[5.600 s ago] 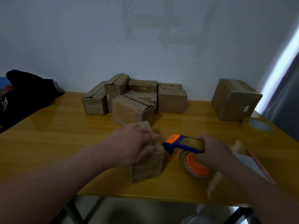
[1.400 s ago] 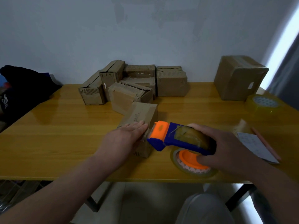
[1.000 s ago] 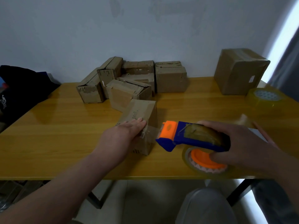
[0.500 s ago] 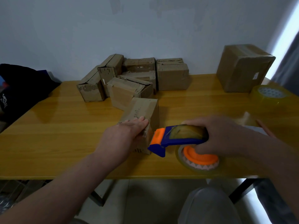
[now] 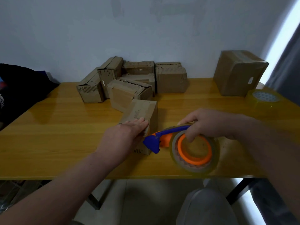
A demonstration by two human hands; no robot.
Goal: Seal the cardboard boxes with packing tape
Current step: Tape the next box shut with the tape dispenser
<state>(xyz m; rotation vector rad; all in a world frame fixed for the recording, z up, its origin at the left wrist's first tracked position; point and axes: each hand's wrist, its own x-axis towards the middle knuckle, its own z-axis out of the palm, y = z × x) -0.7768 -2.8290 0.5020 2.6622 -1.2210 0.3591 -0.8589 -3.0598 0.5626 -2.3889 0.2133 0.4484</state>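
The small brown cardboard box lies near the front middle of the glossy yellow wooden table. Its long axis runs away from the person, leaning a little right, with 1 short end facing them. The left hand presses flat on the near top, fingers straight. The right hand is curled round the blue-and-orange plastic tape dispenser, whose nose sits at the box's near right corner; contact is too blurred to call. The box looks light and hollow, likely to skid or dent, so it is best pinned from above while tape runs lengthwise.
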